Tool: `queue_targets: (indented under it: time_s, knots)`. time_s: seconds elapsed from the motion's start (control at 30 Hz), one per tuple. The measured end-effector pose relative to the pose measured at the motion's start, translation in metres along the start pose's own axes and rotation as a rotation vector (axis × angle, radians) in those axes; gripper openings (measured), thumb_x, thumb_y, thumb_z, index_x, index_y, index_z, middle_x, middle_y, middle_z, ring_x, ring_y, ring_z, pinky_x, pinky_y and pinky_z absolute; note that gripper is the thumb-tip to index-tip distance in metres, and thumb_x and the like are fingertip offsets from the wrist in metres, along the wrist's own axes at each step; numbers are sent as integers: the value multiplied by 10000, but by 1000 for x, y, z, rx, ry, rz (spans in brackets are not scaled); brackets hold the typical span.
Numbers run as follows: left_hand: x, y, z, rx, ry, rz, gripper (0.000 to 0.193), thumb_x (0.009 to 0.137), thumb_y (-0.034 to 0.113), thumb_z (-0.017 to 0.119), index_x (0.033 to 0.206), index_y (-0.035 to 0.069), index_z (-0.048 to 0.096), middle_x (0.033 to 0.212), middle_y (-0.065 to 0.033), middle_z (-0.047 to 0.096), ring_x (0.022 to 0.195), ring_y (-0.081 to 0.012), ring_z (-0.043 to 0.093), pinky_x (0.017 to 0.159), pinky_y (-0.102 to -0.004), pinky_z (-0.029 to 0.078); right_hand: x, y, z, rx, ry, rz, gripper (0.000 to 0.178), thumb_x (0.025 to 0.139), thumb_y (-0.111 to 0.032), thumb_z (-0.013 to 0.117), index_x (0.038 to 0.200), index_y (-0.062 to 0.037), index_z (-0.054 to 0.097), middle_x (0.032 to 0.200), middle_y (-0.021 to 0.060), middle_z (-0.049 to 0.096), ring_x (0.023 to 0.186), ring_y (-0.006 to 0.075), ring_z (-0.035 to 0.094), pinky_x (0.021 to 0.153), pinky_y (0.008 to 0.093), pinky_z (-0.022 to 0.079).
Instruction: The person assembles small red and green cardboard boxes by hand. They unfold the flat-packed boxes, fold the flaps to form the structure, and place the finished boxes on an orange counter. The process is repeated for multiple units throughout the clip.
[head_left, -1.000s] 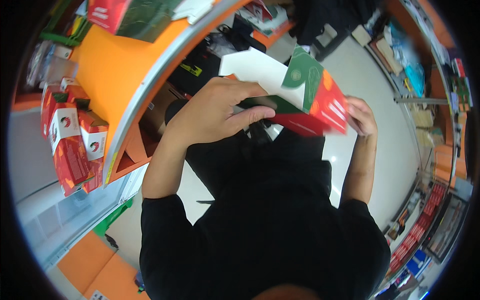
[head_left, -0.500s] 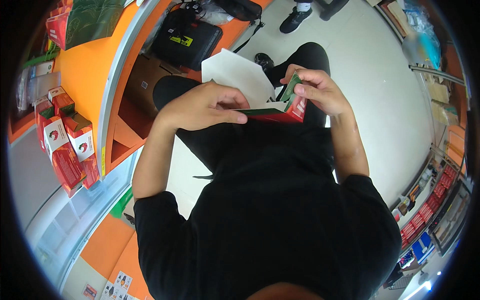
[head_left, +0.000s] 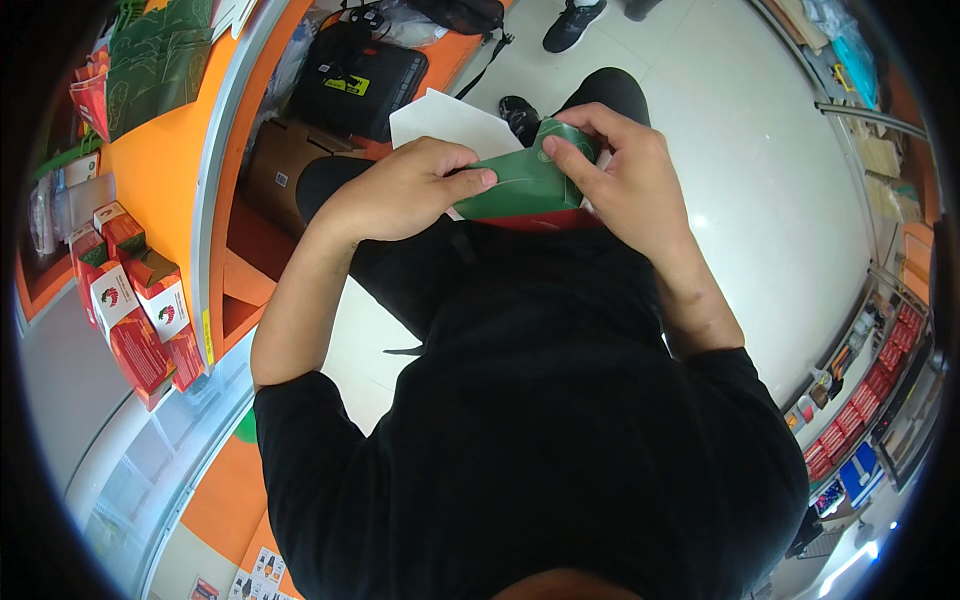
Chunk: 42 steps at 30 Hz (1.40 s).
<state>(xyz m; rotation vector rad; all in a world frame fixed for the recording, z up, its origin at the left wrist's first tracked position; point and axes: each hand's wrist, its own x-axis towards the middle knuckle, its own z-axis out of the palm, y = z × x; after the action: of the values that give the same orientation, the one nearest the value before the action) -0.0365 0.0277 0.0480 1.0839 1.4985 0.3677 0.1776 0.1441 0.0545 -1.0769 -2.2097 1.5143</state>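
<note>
A green and red cardboard box (head_left: 520,188) with a white inside is held over my lap by both hands. My left hand (head_left: 410,188) grips its left end, thumb on the green face and fingers behind. My right hand (head_left: 628,170) pinches the upper right corner, with the thumb on the green panel and fingers curled over the far side. A large white flap (head_left: 440,118) stands up beyond the box, partly behind my left hand. The red side shows along the near edge. What is inside the box is hidden.
To the left, an orange counter (head_left: 150,190) holds several red and white boxes (head_left: 135,325) and a stack of flat green cartons (head_left: 155,80). A black case (head_left: 365,90) lies ahead on an orange surface. Another person's shoe (head_left: 575,25) is on the floor ahead. Shelves with red packs (head_left: 850,415) stand at right.
My right hand has moved left and turned inward with the box's corner. The green face now shows broadly, where the open white inside showed before. My left thumb has shifted up onto it.
</note>
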Motion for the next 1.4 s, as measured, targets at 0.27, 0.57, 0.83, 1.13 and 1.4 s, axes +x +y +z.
queue_targets:
  time_s: [0.27,0.57,0.83,1.13,1.4]
  knots:
    - [3,15,-17,369,117,57,361,992,294,614,946,-60,669,784,-190,655,747,-268,642,710,-388,490,13,3,20,-55,-169,-251,231,888,-144,668,1066,-12,731,920,195,709,757,389,671,743,408,536]
    - [0,1,7,291,1043,390,205,902,166,757,941,9,632,820,-47,629,733,-100,618,629,-240,484,52,48,40,350,-265,-19,154,1016,-49,570,1142,16,630,980,46,722,900,74,646,814,254,508]
    - [44,-67,61,-503,1034,104,497,1059,429,495,1285,3,618,1008,-163,732,904,-203,681,832,-326,515,51,62,110,750,-239,45,127,991,-49,620,1085,35,628,997,77,719,886,81,650,780,245,508]
    - [44,-84,58,-345,1188,79,433,963,334,691,1178,-41,657,951,-139,739,841,-176,689,787,-304,531,56,74,133,738,-213,133,136,994,-48,620,1099,36,640,948,70,735,829,66,641,766,228,501]
    - [36,-95,50,-181,1347,109,431,780,153,815,1129,-53,668,983,-166,748,875,-223,738,788,-333,581,56,67,129,378,-312,-16,272,1000,-240,642,1022,31,662,885,67,712,786,70,598,714,253,483]
